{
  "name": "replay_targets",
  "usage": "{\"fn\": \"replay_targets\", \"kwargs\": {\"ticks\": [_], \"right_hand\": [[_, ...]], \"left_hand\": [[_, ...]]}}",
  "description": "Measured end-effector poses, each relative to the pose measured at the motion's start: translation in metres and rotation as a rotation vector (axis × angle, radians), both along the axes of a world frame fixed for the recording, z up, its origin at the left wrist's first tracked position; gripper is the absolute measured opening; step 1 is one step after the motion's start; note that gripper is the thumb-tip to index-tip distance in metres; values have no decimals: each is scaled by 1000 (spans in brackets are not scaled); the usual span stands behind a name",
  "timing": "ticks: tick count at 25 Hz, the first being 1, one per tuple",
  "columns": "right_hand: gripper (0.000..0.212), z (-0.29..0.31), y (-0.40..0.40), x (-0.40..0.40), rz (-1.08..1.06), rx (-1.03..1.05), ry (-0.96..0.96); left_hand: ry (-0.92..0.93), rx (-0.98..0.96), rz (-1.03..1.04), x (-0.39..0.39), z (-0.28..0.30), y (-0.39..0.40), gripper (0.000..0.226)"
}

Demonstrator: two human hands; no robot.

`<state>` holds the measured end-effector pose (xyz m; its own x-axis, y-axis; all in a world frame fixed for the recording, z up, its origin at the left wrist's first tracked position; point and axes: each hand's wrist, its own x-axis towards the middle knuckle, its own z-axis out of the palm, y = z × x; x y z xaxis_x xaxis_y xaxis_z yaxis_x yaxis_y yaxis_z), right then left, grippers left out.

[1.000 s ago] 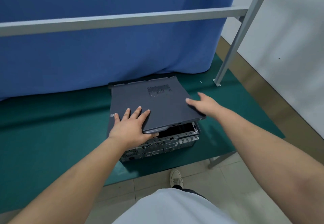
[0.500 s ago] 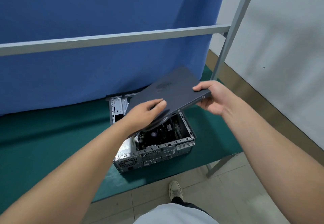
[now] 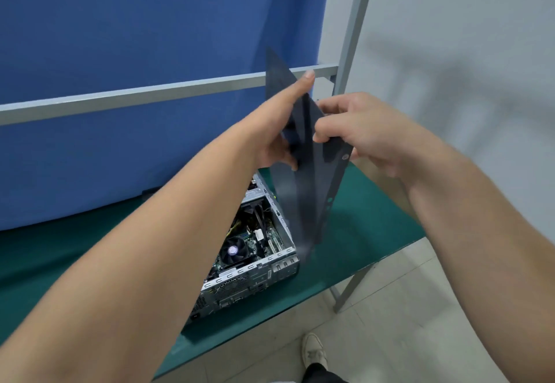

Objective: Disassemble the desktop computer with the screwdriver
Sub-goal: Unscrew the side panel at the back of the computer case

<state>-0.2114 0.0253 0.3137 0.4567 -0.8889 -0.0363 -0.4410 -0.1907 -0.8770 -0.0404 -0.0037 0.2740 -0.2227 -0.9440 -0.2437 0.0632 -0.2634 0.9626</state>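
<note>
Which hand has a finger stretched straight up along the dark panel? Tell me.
The left hand: its forefinger lies straight up along the side panel, thumb pinching lower down. The right hand has its fingers curled round the panel's other edge.

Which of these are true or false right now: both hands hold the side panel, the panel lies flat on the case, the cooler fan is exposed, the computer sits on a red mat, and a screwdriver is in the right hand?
1. Both hands hold the side panel. True: the left hand and right hand grip the dark side panel.
2. The panel lies flat on the case. False: it is lifted and tilted steeply above the computer case.
3. The cooler fan is exposed. True: the cooler fan shows inside the open case.
4. The computer sits on a red mat. False: the mat is green.
5. A screwdriver is in the right hand. False: that hand holds only the panel.
</note>
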Motion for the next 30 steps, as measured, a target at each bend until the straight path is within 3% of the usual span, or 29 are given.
{"fn": "replay_targets", "kwargs": {"ticks": [2,5,10,12,15,17,19,21,23,27,30], "right_hand": [[34,2,-6,-3,-5,-124,162],[28,-19,-28,-7,15,-154,289],[45,-104,-96,-48,152,293,135],[56,-157,-132,-81,-6,388,216],[62,-240,-180,-146,-317,402,565],[67,-281,-203,-186,-491,501,618],[59,-316,-221,-215,-661,642,443],[38,-347,-239,-235,-800,734,238],[23,-371,-254,-245,-870,719,282],[15,-403,-265,-256,-877,691,471],[24,-422,-262,-261,-935,671,407]], "left_hand": [[49,11,49,-12,0,-12,50],[167,26,204,-27,-16,-28,6],[277,151,441,-49,-84,-66,17],[319,202,477,-59,-113,-83,23],[297,259,542,-71,-148,-103,32],[250,336,602,-80,-169,-115,30],[157,433,634,-90,-189,-122,32],[89,513,622,-99,-218,-132,66],[73,562,600,-106,-254,-144,87],[-94,629,597,-114,-322,-157,51],[-124,690,610,-121,-353,-160,42]]}}
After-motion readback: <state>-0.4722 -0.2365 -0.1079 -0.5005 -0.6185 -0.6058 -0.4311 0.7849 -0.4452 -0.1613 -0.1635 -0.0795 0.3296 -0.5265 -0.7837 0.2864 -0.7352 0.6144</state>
